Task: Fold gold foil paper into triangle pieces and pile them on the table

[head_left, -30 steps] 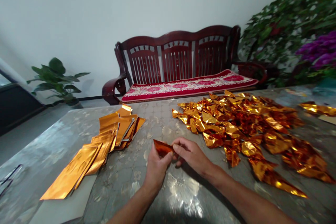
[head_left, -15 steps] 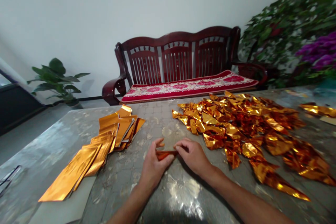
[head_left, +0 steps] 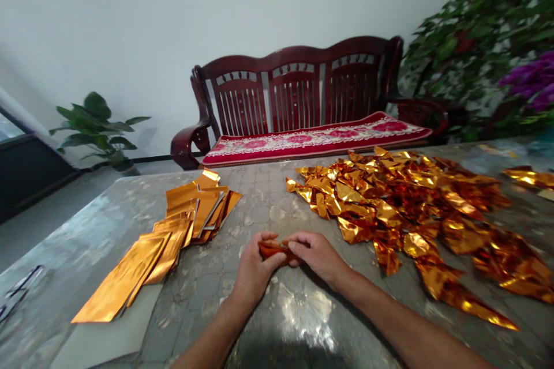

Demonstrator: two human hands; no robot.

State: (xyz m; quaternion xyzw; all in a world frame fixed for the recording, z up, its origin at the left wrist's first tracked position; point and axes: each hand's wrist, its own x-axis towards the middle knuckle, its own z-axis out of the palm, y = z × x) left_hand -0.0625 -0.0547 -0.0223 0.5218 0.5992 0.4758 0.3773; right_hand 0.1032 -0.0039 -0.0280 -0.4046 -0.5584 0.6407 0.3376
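Note:
Between my hands, a little above the table, is a small piece of folded orange-gold foil paper (head_left: pixel 269 249). My left hand (head_left: pixel 256 265) grips it from the left, thumb on the near side and fingers behind. At its right end my right hand (head_left: pixel 318 255) pinches the same piece with thumb and fingertips. The fingers cover much of its shape. Left of my hands lies a fanned stack of flat gold foil sheets (head_left: pixel 125 274). A heap of folded, pointed gold foil pieces (head_left: pixel 389 202) spreads out on the right.
The patterned table (head_left: pixel 208 311) has a pale sheet (head_left: pixel 112 328) under the stack's near end. A dark, thin-framed object (head_left: pixel 19 291) lies at the left edge. Beyond the table stand a wooden bench (head_left: pixel 289 92), a potted plant (head_left: pixel 97 127) and leafy greenery (head_left: pixel 485 46).
My left fingers have come down closer around the foil, and my right fingers have shifted along its edge. More of the foil is now enclosed. The view has moved slightly.

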